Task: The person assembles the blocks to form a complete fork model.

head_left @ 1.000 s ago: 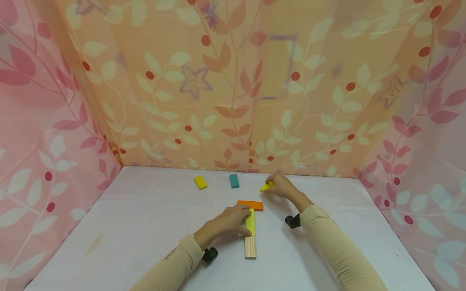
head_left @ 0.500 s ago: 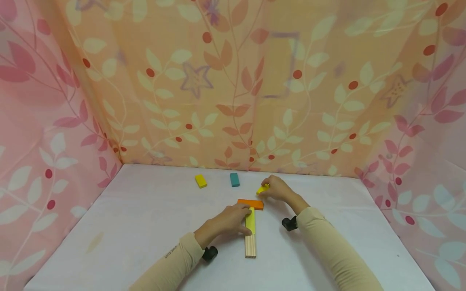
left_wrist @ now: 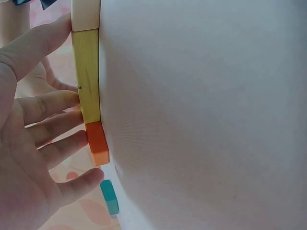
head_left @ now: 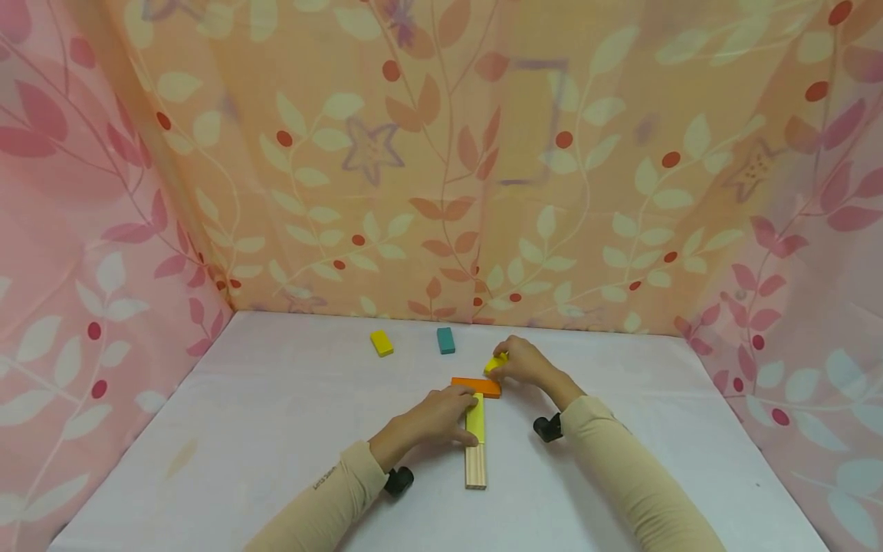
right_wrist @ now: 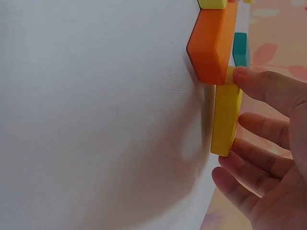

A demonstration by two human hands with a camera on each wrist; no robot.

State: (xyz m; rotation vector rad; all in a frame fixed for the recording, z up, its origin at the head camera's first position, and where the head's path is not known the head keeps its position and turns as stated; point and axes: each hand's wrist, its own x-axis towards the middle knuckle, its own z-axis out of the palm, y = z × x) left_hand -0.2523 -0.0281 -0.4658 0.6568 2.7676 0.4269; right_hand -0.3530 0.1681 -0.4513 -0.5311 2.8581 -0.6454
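pinching the bright yellow block (right_wrist: 226,122) lengthwise, the right hand (head_left: 522,363) holds it just beyond the orange block (head_left: 476,387), near its right end. placing it seems the step in hand; the next move likely calls for aligning, then release. the left hand (head_left: 436,417), fingers spread, touches the pale yellow block (head_left: 476,423), which meets the wooden block (head_left: 476,468). farther back lies a teal block (head_left: 446,341).

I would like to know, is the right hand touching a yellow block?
Touching. The right wrist view shows the right hand pinching the yellow block, with the thumb near one end and fingertips at the other.
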